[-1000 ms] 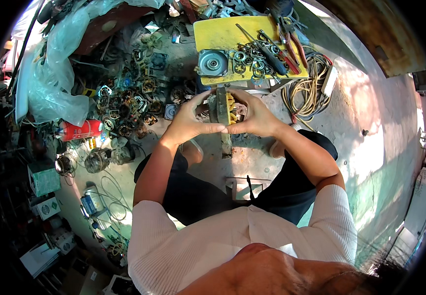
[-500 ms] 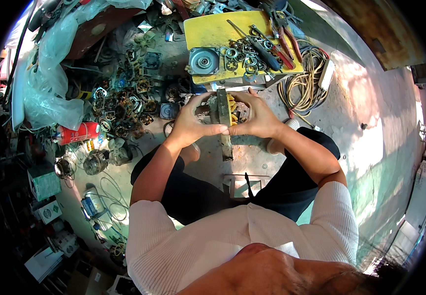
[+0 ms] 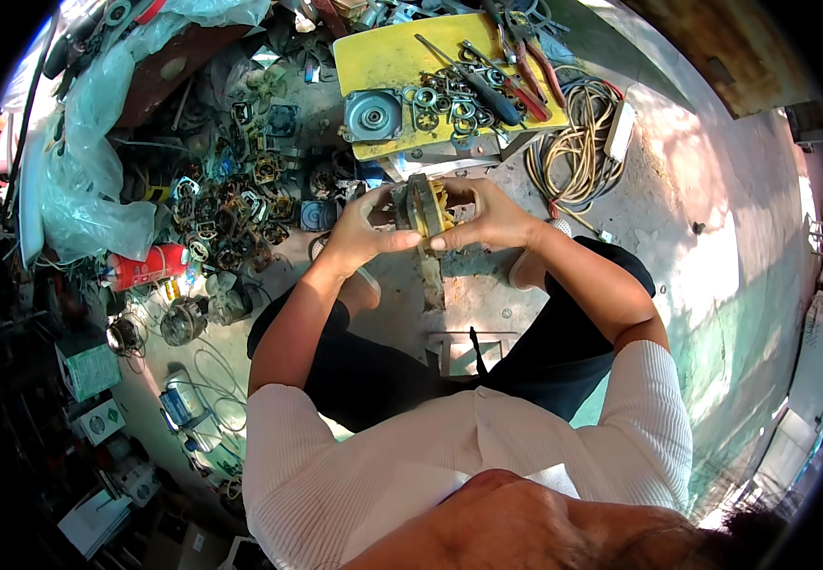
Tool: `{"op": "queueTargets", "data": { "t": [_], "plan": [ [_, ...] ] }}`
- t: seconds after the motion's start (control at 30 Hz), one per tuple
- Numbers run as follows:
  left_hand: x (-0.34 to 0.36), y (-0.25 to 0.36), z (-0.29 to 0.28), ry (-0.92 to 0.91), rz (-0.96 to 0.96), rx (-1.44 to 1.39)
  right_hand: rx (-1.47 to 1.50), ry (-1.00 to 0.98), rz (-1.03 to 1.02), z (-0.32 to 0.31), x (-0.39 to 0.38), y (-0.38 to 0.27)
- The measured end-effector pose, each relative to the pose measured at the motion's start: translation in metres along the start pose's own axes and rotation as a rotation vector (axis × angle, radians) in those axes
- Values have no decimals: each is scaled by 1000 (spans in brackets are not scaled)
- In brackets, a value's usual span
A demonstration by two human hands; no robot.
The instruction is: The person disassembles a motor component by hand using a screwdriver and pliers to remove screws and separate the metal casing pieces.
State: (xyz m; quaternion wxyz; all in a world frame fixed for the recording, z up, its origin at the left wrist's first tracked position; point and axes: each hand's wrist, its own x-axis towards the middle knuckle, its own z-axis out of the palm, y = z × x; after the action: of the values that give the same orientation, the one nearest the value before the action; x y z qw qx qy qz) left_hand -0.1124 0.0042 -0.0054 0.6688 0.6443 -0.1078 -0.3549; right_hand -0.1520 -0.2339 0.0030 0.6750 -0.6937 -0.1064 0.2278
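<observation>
My left hand [image 3: 361,231] and my right hand [image 3: 492,217] grip a grey, ring-like metal motor part [image 3: 419,209] with yellow pieces, apparently windings [image 3: 438,198], from opposite sides. My thumbs lie across its near side, and many fingertips are hidden behind it. Beneath it a dirty narrow block [image 3: 433,290] extends toward me, between my feet. Just beyond my hands is a yellow board [image 3: 364,66] bearing a grey square housing [image 3: 373,116], metal rings [image 3: 435,109], screwdrivers [image 3: 492,100] and pliers [image 3: 535,66].
Piles of dismantled motor parts [image 3: 250,199], clear plastic sheeting [image 3: 98,218] and a red cylinder [image 3: 145,266] lie left. Coiled cable [image 3: 573,161] and a white power strip [image 3: 618,128] are right of the board. Shelves and boxes [image 3: 98,418] line the lower left.
The motor part in my hands has turned slightly, showing more of its rounded grey side, and my thumbs have shifted. The board and surroundings appear higher and further left in the picture.
</observation>
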Motion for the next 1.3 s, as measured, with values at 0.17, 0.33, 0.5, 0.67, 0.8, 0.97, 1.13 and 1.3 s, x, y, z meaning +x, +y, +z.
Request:
{"op": "queueTargets", "data": {
  "t": [0.17,0.33,0.5,0.67,0.8,0.97,1.13,1.3],
  "plan": [
    [0,1,4,30,-38,-42,62,24,10,3,0,1],
    [1,1,4,36,-129,-88,32,16,34,3,-1,-1],
    [-2,-5,-2,-31,-74,-76,21,-51,67,-3,0,4],
    [-1,-7,-4,-54,-96,-84,77,-47,36,0,-1,8],
    [0,-8,-1,4,-73,-133,147,30,39,5,1,12],
    [0,-7,3,-15,-40,-92,124,29,6,10,-1,-3],
    [0,-2,4,-8,-17,44,-100,107,8,9,-5,-5],
    [-7,4,8,12,39,212,-455,170,-82,12,-9,-6]
  ]
}}
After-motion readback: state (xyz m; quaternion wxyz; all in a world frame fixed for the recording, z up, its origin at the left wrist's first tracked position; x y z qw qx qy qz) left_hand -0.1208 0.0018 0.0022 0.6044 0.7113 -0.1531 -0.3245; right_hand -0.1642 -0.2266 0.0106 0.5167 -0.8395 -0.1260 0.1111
